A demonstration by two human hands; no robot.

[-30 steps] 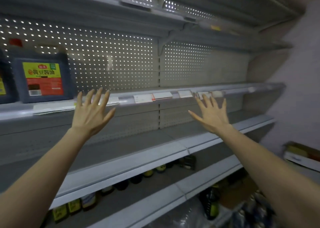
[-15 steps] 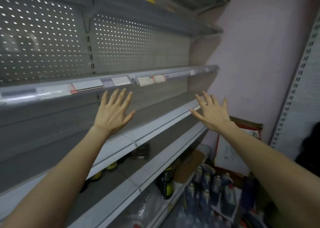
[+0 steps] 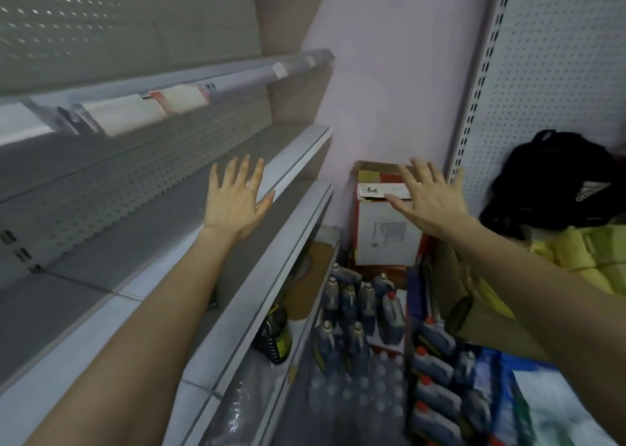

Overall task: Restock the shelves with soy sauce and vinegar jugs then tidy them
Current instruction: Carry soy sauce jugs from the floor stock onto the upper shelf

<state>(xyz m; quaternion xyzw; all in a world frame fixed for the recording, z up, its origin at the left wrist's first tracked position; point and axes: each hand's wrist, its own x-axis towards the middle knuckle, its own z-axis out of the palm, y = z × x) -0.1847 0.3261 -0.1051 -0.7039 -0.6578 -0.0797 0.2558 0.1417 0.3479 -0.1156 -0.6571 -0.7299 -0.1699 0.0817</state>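
Grey metal shelves [image 3: 298,154] run along the left and stand bare at this end. Several dark jugs [image 3: 355,313] with pale caps are packed together on the floor at the shelves' right end, and more dark jugs with red caps [image 3: 435,361] lie stacked to their right. My left hand [image 3: 235,198] is held out over the middle shelf, fingers spread, holding nothing. My right hand [image 3: 428,196] is stretched forward in the air above the jugs, fingers apart and empty. Both hands are well clear of the jugs.
A red and white cardboard box [image 3: 382,229] stands against the pink wall behind the jugs. A black backpack [image 3: 555,181] and yellow packages [image 3: 589,259] lie at the right beside a white pegboard panel [image 3: 559,56]. One dark bottle [image 3: 276,337] sits on the bottom shelf.
My view has swung right and down, from the shelf with a labelled soy sauce jug to the floor stock by the wall. Both hands stay open and held out.
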